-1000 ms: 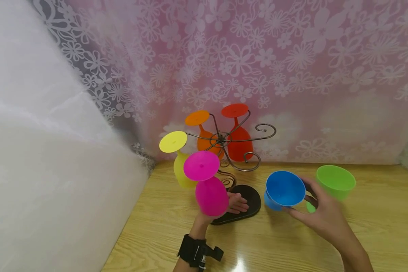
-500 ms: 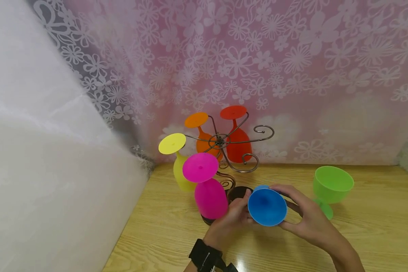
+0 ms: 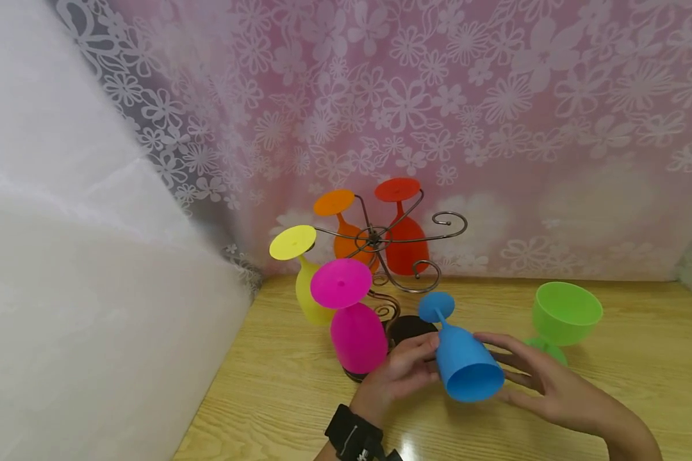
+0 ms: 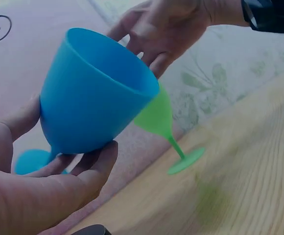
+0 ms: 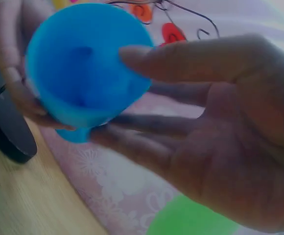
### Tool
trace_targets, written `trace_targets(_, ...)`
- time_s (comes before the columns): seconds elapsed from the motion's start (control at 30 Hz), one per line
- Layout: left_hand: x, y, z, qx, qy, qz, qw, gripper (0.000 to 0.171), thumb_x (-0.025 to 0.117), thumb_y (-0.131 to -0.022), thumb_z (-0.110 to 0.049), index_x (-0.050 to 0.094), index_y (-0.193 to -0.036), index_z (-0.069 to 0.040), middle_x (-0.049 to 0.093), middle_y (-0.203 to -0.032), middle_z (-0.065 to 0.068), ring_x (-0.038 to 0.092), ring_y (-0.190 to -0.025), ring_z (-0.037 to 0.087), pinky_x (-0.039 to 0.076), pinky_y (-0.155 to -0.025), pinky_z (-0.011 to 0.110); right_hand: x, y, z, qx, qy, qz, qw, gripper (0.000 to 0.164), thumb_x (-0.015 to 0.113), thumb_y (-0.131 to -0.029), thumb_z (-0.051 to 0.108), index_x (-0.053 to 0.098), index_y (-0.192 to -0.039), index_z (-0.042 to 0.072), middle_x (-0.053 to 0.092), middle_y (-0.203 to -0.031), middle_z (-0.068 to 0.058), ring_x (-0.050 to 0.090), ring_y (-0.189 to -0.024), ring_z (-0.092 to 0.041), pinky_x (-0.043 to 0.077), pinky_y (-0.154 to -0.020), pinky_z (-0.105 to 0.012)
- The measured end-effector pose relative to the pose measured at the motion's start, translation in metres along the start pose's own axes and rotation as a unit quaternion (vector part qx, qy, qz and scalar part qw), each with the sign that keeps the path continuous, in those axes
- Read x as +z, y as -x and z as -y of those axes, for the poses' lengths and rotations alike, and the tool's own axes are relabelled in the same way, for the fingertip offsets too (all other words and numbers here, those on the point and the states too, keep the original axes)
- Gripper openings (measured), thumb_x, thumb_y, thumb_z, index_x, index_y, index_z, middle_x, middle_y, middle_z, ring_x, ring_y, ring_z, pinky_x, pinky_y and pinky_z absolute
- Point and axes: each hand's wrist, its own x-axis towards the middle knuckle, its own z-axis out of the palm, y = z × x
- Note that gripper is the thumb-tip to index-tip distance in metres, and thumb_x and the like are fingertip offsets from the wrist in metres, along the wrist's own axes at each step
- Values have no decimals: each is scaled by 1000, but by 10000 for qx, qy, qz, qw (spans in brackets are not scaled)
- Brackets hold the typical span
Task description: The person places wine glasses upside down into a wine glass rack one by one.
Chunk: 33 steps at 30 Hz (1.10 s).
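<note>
A blue plastic goblet [image 3: 464,358] is held in the air, tilted, its mouth facing down toward me and its foot pointing up and away. My left hand [image 3: 406,371] grips the bowl, thumb on one side and fingers around the other, as the left wrist view also shows. On the right, my right hand [image 3: 553,387] is at the goblet's mouth with its fingers fairly straight; its thumb [image 5: 137,56] overlaps the opening in the right wrist view. Whether every fingertip touches the wall cannot be told. A green goblet [image 3: 568,315] stands upright behind the right hand.
A metal rack [image 3: 373,238] with curled arms holds magenta [image 3: 357,336], yellow [image 3: 313,291], orange [image 3: 348,243] and red [image 3: 406,246] goblets upside down. Two curled arms on its right carry nothing. Its black base [image 3: 412,326] stands on the wooden table [image 3: 288,403], before a floral curtain [image 3: 496,128].
The blue goblet came left from beside the green one and turned so its foot shows at the top. My left hand rose from the rack base and took hold of its bowl; the right hand loosened.
</note>
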Motion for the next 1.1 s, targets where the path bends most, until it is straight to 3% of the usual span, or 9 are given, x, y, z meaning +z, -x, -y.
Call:
trace_targets(0.07, 0, 0, 1, 130, -47, -100, 9999, 50, 46, -110, -14, 35, -155, 4, 48, -150, 23, 50, -135, 36, 36, -115, 56, -3, 3, -2, 251, -342, 108, 9990, 61, 54, -103, -5, 30, -159, 2, 38, -161, 5, 48, -135, -1, 53, -99, -27)
trace_targets(0.13, 0, 1, 2, 270, -112, -192, 9994, 51, 52, -107, -11, 38, -154, 2, 53, -146, 21, 54, -131, 34, 40, -111, 55, -3, 4, -4, 635, -425, -36, 9971, 55, 50, -106, -1, 34, -158, 3, 40, -160, 5, 53, -130, -2, 54, -96, -28)
trace_targets(0.27, 2, 2, 1, 457, -251, -387, 9979, 50, 58, -103, -3, 44, -151, 1, 59, -140, 17, 58, -126, 29, 45, -104, 50, -1, 2, -6, 941, -208, -200, 9951, 51, 52, -107, 5, 37, -155, -1, 40, -158, -22, 59, -125, -5, 55, -94, -28)
trace_targets(0.37, 5, 3, -1, 536, -395, -501, 9965, 52, 60, -100, 3, 45, -150, 2, 59, -138, 16, 57, -127, 29, 47, -104, 48, 1, 0, -8, 866, -147, -93, 9961, 52, 52, -107, 4, 34, -155, -6, 35, -155, -35, 59, -125, -5, 55, -93, -28)
trace_targets(0.5, 7, 5, -4, 572, -632, -467, 9953, 57, 64, -97, 5, 45, -151, -1, 58, -140, 15, 56, -129, 31, 47, -107, 48, 2, 0, -10, 886, 4, -87, 9960, 54, 57, -105, 6, 36, -155, -3, 39, -153, -34, 59, -124, -7, 56, -90, -28)
trace_targets(0.73, 14, 6, -7, 739, -1102, -422, 9903, 59, 70, -93, 7, 52, -147, -7, 59, -142, 11, 58, -129, 26, 47, -108, 40, 5, -6, -11, 1298, 88, -59, 9915, 70, 69, -100, 13, 31, -153, -11, 39, -149, -40, 54, -125, -55, 56, -89, -25)
trace_targets(0.97, 23, 9, -10, 1097, -1931, -364, 9743, 61, 69, -93, 9, 51, -148, -8, 56, -146, 8, 53, -136, 24, 44, -111, 36, 10, -12, -13, 1266, 467, -79, 9908, 75, 75, -96, 16, 32, -150, -15, 46, -144, -37, 56, -122, -54, 57, -91, -48)
trace_targets(1.1, 25, 11, -13, 1272, -2107, -304, 9688, 60, 69, -92, 11, 52, -147, -5, 57, -145, 9, 54, -135, 22, 45, -111, 34, 12, -14, -13, 1320, 644, -240, 9889, 74, 77, -94, 20, 37, -148, -12, 51, -141, -33, 60, -119, -49, 58, -89, -48)
